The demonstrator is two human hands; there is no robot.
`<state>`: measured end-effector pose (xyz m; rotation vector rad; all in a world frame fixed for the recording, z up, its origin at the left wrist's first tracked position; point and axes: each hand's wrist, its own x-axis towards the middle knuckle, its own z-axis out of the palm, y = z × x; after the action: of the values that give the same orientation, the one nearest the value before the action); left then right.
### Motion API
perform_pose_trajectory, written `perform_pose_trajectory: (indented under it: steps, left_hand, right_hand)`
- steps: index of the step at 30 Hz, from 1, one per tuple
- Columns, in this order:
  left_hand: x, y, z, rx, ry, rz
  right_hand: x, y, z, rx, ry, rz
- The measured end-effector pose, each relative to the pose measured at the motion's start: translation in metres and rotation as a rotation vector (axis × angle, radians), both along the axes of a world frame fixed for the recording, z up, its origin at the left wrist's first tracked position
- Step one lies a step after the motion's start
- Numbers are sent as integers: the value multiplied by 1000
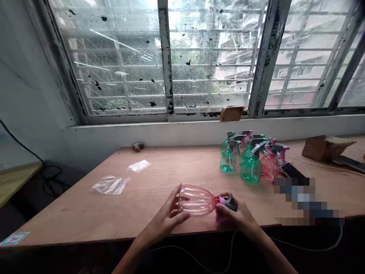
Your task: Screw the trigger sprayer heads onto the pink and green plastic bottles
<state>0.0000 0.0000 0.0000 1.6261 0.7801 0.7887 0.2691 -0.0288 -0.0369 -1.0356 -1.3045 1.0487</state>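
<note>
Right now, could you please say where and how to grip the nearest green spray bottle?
The green spray bottle is probably best gripped by its narrow neck, from the near side: it stands upright, bulges below, and a pink bottle crowds its right.

No text, brand or number can be read. One small sticker (15,238) is seen on the near left corner of the wooden tabletop (85,213). It is coloured in teal, white and pink, and lies flat on the wood, but whatever is printed on it is too small and blurred to be made out.
</note>
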Motion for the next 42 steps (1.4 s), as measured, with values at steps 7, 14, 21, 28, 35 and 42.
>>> perform_pose_trajectory:
  steps: [7, 14, 21, 28, 35, 42]
  left_hand:
    - [-1, -1, -9, 92, -64, -47]
    - [-2, 0, -7, 49, -40, -19]
    - [-1, -3, -6, 100, -54, -36]
    - [-1, -2, -5, 78, -27, 1]
    - [-1, -4, -5, 95, -61, -44]
    - [0, -3, -4, 118, -8, 1]
  right_hand:
    - [-2, 1, 0, 18, 13, 22]
    - [-1, 0, -2, 7, 33, 65]
    - [-1, -1, -2, 1, 43, 78]
    - [-2, 0, 0, 6, 20, 56]
    - [-2, -1, -1, 12, 12, 73]
    - [-1, -1, -1, 5, 7, 67]
